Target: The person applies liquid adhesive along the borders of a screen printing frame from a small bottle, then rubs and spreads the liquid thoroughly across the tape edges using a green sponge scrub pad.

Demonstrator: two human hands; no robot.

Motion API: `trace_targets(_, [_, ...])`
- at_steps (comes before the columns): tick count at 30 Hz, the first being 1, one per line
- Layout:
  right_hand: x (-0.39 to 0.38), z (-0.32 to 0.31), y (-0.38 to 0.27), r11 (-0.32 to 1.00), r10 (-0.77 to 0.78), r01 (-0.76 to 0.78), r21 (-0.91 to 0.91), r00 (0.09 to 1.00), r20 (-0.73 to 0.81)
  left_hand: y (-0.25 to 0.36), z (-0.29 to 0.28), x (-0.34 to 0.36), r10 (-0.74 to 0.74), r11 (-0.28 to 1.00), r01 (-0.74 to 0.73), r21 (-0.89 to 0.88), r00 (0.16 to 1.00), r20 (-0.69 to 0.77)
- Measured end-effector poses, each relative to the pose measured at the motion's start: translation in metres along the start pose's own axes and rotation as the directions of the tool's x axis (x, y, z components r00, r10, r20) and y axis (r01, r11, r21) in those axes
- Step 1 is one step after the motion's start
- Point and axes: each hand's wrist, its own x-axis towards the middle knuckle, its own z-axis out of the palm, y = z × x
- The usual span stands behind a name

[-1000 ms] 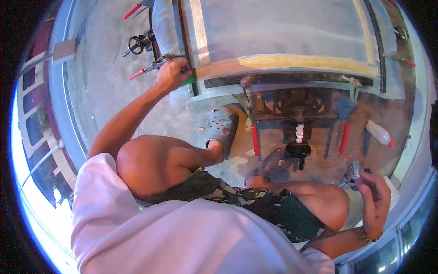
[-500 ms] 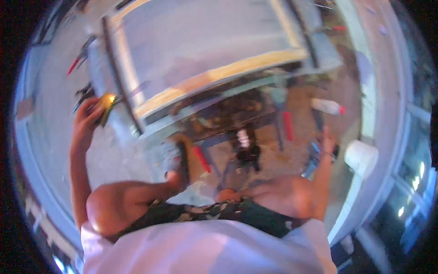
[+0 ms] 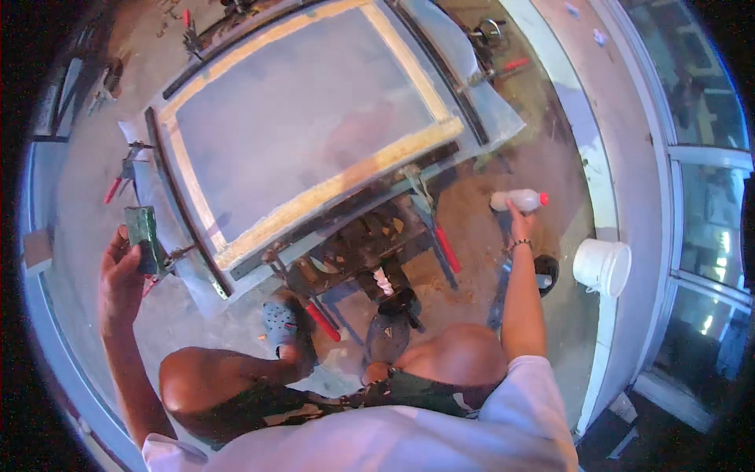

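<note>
In my left hand (image 3: 122, 267) is a flat, dark green rectangular piece with a glossy face (image 3: 142, 236). The fingers pinch its lower part, left of the framed panel. My right hand (image 3: 521, 223) has its fingers around the underside of a whitish translucent bottle (image 3: 511, 200) with a red cap, over the floor to the right. Between my arms lies a large pale panel (image 3: 291, 118) edged with yellowish wooden strips. Dark bars (image 3: 177, 200) run along its sides, held by clamps with red handles (image 3: 447, 250).
A white bucket (image 3: 602, 266) stands by the pale ledge on the right, beside a dark round object (image 3: 546, 275). Glass panes line the far right. More clamps (image 3: 118, 179) grip the panel's left side. A metal stand (image 3: 393, 295) is below its near edge, by my feet.
My right hand has reached forward to the bottle and taken hold of it. My left hand still holds the green piece, now turned upright. The whole view has shifted and become sharper.
</note>
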Motion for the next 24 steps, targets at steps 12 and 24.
trace_targets(12, [-0.271, -0.102, -0.178, 0.929, 0.339, -0.335, 0.156, 0.941, 0.002, 0.057, -0.065, -0.245, -0.151, 0.960, 0.260, 0.107, 0.797, -0.585])
trace_targets(24, [-0.395, -0.108, -0.481, 0.985, 0.139, -0.165, 0.043, 0.922, 0.361, 0.279, 0.001, -0.495, -0.136, 0.956, -0.034, -0.293, 0.831, -0.539])
